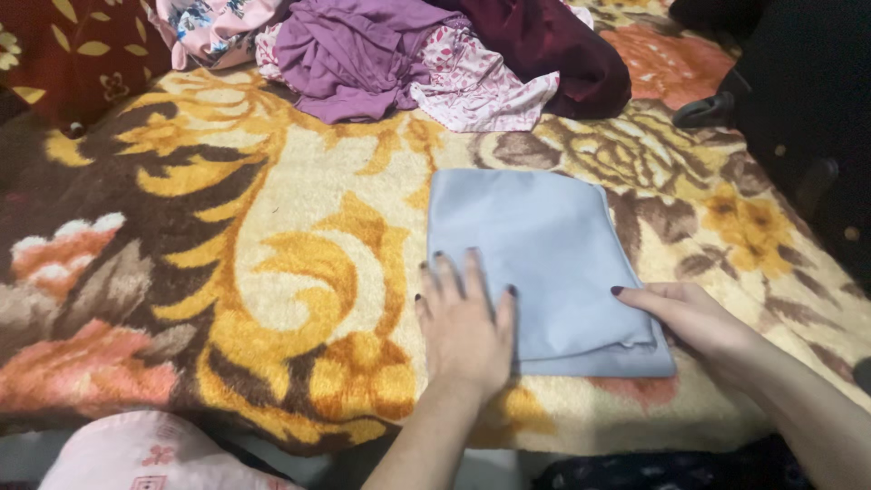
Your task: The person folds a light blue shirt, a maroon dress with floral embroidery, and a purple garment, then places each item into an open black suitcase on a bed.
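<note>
Where plush — smooth folded cloth [544, 263] (square)

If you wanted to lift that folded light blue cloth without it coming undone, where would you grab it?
Probably by the near edge of the folded light blue cloth, coming from the person's side. The layers stack there and lie flat on the flowered blanket; the left hand and right hand already rest at its two near corners.
</note>
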